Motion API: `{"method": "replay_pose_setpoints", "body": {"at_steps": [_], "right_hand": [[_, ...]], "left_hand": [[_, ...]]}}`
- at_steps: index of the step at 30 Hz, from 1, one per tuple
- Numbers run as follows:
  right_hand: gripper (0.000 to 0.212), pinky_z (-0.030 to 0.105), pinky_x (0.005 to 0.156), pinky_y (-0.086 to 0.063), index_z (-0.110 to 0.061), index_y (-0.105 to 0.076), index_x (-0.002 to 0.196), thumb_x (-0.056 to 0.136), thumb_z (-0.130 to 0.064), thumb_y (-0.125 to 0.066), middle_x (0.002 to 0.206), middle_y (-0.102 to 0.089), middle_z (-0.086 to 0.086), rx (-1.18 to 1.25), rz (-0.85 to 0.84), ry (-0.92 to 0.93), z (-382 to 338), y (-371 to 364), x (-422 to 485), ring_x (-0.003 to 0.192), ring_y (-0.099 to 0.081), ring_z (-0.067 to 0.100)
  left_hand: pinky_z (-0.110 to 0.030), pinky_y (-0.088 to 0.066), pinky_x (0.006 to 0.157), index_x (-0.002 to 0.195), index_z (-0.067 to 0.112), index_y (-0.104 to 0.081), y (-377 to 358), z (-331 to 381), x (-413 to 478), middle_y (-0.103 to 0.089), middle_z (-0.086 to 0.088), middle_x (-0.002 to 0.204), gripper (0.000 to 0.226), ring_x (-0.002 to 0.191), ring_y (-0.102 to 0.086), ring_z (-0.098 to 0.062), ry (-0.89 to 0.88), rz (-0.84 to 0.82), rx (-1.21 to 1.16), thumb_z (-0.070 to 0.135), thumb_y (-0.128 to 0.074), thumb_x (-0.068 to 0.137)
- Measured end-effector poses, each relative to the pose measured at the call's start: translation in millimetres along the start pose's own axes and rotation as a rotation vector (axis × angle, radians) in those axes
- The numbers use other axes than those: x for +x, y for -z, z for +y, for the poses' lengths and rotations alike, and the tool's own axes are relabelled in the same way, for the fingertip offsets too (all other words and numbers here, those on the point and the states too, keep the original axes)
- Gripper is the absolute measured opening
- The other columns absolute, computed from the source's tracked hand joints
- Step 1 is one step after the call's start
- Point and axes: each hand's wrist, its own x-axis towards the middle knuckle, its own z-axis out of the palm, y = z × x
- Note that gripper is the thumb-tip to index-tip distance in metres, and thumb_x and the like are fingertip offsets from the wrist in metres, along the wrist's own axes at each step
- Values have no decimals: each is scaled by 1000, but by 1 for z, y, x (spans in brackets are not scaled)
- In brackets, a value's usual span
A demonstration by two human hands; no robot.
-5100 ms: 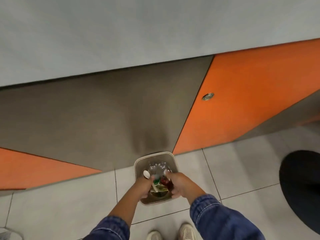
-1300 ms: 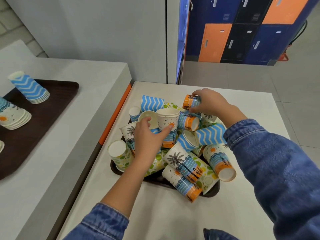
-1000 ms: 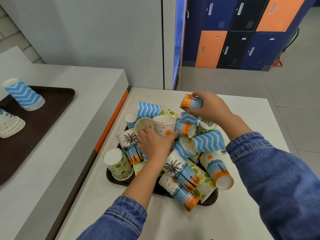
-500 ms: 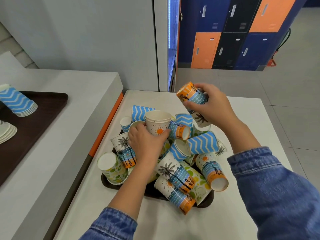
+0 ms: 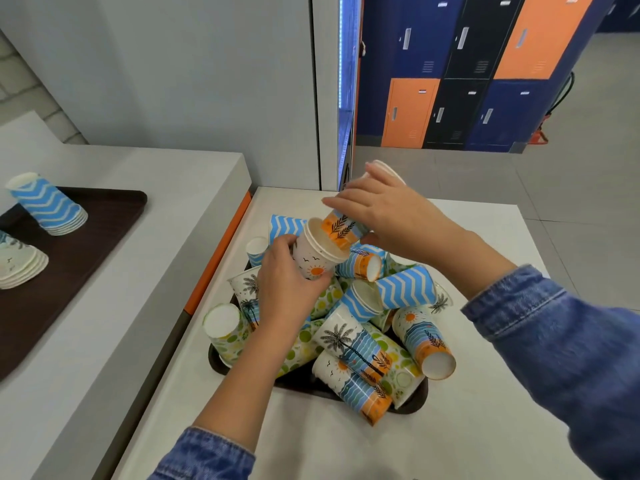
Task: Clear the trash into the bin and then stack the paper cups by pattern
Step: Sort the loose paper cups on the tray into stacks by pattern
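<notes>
Head view. Item: sun-print cup [image 5: 317,259], in left hand [image 5: 287,285], grip wrapped round wall, mouth tilted up-right, above tray [image 5: 414,405] of jumbled cups [image 5: 360,341] on worktop [image 5: 346,452]. Item: matching cup [image 5: 341,228], in right hand [image 5: 391,211], grip pinching sides, orange base entering first cup's mouth. I judge both light, thin-walled, crush-prone; I hold mid-wall, gently, clear of rims.

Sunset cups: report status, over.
Left hand grips one sunset cup, mouth tilted up. Right hand holds second sunset cup, base just inside that mouth. Nothing between them; loose cups crowd the tray below.
</notes>
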Motion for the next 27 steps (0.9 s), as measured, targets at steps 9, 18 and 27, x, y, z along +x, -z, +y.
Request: {"method": "replay_pose_setpoints", "body": {"at_steps": [9, 18, 27], "right_hand": [[86, 45, 112, -25, -12, -35, 145, 70, -9, -78, 125, -60, 11, -15, -63, 224, -25, 10, 12, 120, -53, 31], [80, 39, 111, -22, -6, -42, 140, 70, -6, -79, 135, -55, 15, 106, 171, 289, -53, 27, 7, 129, -47, 34], [47, 30, 97, -40, -9, -56, 129, 85, -22, -66, 120, -62, 13, 431, 401, -167, -74, 16, -31, 114, -53, 25]], "left_hand": [[-48, -52, 80, 113, 22, -44, 8, 0, -7, -56, 1, 108, 68, 100, -57, -22, 19, -30, -80, 37, -83, 60], [-10, -45, 64, 114, 24, -40, 16, 1, -15, -54, 14, 100, 66, 87, -58, -1, 21, -27, -242, 36, -84, 65], [-6, -49, 72, 122, 21, -43, 56, -21, -18, -55, 10, 112, 65, 95, -58, 4, 139, 138, -424, 24, -82, 70]]}}
